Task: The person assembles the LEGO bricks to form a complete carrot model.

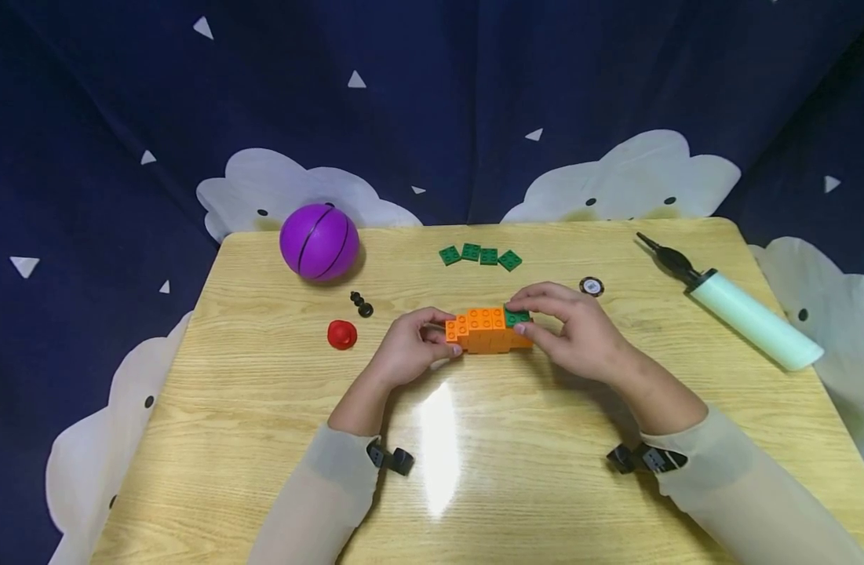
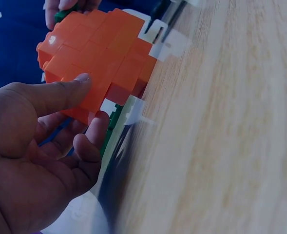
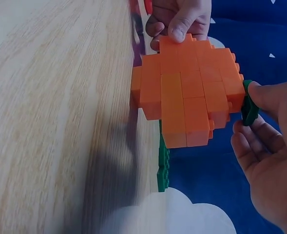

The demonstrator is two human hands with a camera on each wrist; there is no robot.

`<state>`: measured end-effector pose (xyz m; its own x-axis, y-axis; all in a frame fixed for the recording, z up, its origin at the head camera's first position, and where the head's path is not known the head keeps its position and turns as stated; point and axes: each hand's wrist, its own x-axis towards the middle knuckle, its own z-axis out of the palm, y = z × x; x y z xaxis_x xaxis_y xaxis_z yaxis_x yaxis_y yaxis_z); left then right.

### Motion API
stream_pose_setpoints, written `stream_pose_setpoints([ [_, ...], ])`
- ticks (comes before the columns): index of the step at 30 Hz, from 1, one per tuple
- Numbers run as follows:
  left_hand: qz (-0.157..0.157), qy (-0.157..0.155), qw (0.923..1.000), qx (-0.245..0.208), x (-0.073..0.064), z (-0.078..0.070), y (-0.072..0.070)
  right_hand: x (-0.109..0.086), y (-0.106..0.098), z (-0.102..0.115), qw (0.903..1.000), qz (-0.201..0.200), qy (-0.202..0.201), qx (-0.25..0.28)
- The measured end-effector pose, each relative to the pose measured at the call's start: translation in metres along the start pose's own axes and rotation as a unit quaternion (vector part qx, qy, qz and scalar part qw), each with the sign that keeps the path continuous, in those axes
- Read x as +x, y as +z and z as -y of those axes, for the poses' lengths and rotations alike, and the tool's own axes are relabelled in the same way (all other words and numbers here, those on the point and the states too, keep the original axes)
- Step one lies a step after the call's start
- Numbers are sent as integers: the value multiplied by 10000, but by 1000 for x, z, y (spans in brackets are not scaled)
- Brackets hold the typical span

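Orange toy-brick build [image 1: 490, 339], stepped at both ends, is held between the two hands over the middle of the wooden table [image 1: 227, 439]; whether its base bears on the wood I can't tell. At its upper right sits a green studded plate [image 1: 518, 317], and the step in hand looks to be fitting that plate to the studs; I can't make out whether it's seated. If not, the move calls for lining it up and pressing down evenly while the other end is steadied.

The right hand [image 1: 580, 333] pinches the plate, thumb on the near side, forefinger on the far, nearly closed. The left hand [image 1: 412, 345] grips the left end, thumb along the near face, fingers bent behind. Both forearms angle inward from the near edge.

Beyond lie four green plates [image 1: 489, 256]; a purple ball [image 1: 319, 242] rests far left.
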<state>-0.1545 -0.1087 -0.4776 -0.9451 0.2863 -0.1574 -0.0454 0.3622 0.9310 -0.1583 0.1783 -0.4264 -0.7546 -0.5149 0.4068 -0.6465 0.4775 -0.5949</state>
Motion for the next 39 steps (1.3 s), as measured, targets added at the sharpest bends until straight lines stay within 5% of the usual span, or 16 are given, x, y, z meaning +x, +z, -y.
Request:
stream_pose_setpoints([
  [20, 8, -111, 9999, 19, 2, 0, -1, 1, 0, -4, 9998, 173, 63, 30],
  [30, 29, -93, 10000, -7, 2, -1, 1, 5, -3, -20, 9967, -256, 601, 476],
  [39, -60, -78, 9999, 23, 1, 0, 2, 20, 4, -50, 9862, -233, 1606, 320],
])
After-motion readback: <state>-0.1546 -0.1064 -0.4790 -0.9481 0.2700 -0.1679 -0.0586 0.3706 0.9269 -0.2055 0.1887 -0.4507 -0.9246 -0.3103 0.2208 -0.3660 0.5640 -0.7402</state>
